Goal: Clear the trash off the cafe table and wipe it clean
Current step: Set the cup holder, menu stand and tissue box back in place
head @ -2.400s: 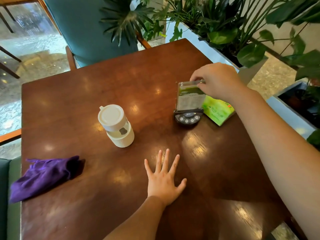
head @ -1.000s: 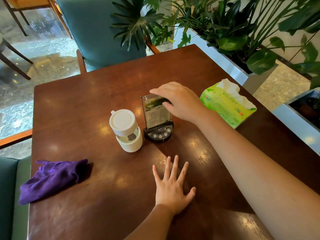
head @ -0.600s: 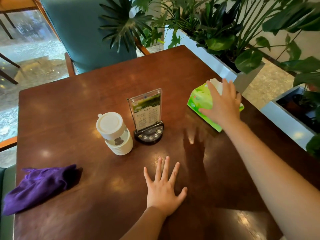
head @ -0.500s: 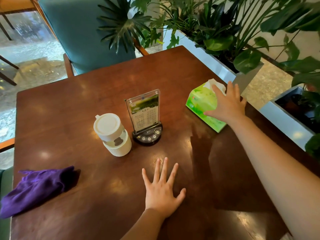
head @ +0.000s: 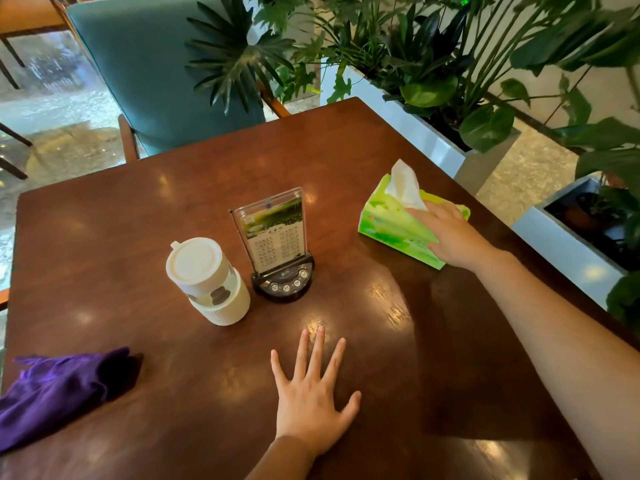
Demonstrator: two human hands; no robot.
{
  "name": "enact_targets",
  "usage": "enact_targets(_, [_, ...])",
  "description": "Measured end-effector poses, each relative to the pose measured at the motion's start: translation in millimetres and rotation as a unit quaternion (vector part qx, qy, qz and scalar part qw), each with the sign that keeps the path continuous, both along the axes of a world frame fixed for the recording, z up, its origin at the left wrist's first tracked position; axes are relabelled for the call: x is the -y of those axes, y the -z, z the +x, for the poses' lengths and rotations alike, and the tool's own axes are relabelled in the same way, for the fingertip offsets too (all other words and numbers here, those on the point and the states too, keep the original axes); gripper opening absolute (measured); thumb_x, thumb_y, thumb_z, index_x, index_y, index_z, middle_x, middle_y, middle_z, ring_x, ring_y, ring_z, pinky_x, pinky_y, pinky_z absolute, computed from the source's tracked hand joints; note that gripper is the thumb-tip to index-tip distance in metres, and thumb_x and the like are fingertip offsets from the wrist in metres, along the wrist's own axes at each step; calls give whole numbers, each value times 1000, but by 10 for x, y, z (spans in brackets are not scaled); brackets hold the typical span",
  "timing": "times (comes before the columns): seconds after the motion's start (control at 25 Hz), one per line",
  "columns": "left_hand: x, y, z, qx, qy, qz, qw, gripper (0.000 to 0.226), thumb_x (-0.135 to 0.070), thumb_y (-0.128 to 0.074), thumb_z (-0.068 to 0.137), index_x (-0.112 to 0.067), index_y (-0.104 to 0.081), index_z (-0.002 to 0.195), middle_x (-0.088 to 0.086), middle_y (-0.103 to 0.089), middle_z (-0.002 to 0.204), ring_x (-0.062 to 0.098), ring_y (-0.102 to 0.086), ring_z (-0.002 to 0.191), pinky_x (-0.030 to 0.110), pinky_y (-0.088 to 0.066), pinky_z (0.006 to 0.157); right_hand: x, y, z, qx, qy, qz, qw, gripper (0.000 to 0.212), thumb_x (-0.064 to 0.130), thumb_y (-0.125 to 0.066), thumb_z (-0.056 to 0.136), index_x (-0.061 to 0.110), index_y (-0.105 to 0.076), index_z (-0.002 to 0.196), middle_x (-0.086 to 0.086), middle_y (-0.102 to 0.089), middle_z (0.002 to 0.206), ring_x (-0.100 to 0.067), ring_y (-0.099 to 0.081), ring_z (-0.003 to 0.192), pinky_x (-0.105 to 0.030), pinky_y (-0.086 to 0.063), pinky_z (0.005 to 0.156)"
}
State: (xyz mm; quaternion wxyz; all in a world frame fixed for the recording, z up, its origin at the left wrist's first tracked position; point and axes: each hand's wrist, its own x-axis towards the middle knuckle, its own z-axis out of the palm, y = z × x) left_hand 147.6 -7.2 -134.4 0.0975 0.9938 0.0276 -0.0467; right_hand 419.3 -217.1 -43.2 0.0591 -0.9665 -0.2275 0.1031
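The left hand (head: 313, 407) is laid flat on the dark wooden table (head: 145, 216) at the near edge, fingers spread, with nothing held. A purple cloth (head: 57, 393) is seen crumpled at the near left corner, well apart from that hand. Further in, a cream lidded cup (head: 207, 280) is stood upright, just beside a menu stand (head: 277, 242) on a black button base. At the far right edge, the green tissue box (head: 394, 220) is covered by the right hand (head: 450, 237), fingers draped over its top and near side; whether it is truly gripped cannot be told. A white tissue (head: 403, 185) is seen protruding from the box.
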Motion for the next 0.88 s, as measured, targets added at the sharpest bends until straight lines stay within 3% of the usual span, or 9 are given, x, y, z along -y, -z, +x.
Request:
enact_targets(0.12, [4,-3,12,4,0,0,1000,79,-70,-41,74,-35,-27,143,3,-25,154,25,-13,142,68,-11,103,65,-109,47,17,-2,-31,999,82,-8,-51,81,41,-24,141,-2,-7,157,-27,4,143,-69,-13,107])
enact_targets(0.2, [0,-3,16,3,1,2,1000,79,-70,-41,74,-35,-27,143,3,-24,154,26,-13,142,68,-11,103,-105,-162,-7,121,26,-43,991,75,10,-65,77,34,-30,139,-8,-4,156,-28,7,143,-67,-8,106])
enact_targets(0.28, [-2,-2,13,2,2,4,1000,79,-70,-41,75,-35,-26,144,4,-24,154,26,-13,142,68,-11,102,-380,-182,-108,187,46,-22,981,76,31,-74,71,25,-36,136,-15,-22,149,-33,-13,139,-63,-19,105])
enact_targets(0.36, [0,-5,10,1,2,2,1000,79,-70,-41,75,-35,-26,144,4,-25,153,26,-14,142,68,-12,102,-649,-166,-164,149,89,-32,984,74,41,-74,72,22,-37,133,-12,-39,136,-32,-33,127,-57,-33,98])
enact_targets(0.48, [-7,2,11,2,4,1,1000,79,-70,-42,74,-35,-27,143,4,-26,153,26,-15,141,68,-13,101,-916,-74,-129,98,175,-62,978,73,47,-74,70,17,-40,127,-11,-42,127,-32,-38,121,-58,-37,95])
enact_targets(0.56, [-9,-2,16,1,5,1,1000,80,-70,-43,73,-35,-28,143,4,-27,153,26,-16,141,68,-14,101,-996,-30,-95,110,199,-41,973,66,41,-77,70,14,-44,120,-13,-42,125,-32,-37,119,-62,-36,96])
enact_targets(0.72, [-8,-8,21,2,6,2,1000,80,-70,-43,73,-35,-28,143,4,-27,153,26,-14,141,67,-13,101,-907,-3,-110,140,149,12,979,53,30,-78,71,11,-48,110,-14,-44,120,-35,-38,112,-63,-36,94])
enact_targets(0.88, [-4,-15,23,2,5,4,1000,79,-70,-42,74,-35,-29,143,4,-27,153,26,-15,141,68,-12,101,-716,-150,-196,137,-12,68,988,56,27,-81,66,10,-50,109,-14,-47,115,-36,-42,107,-51,-42,86])
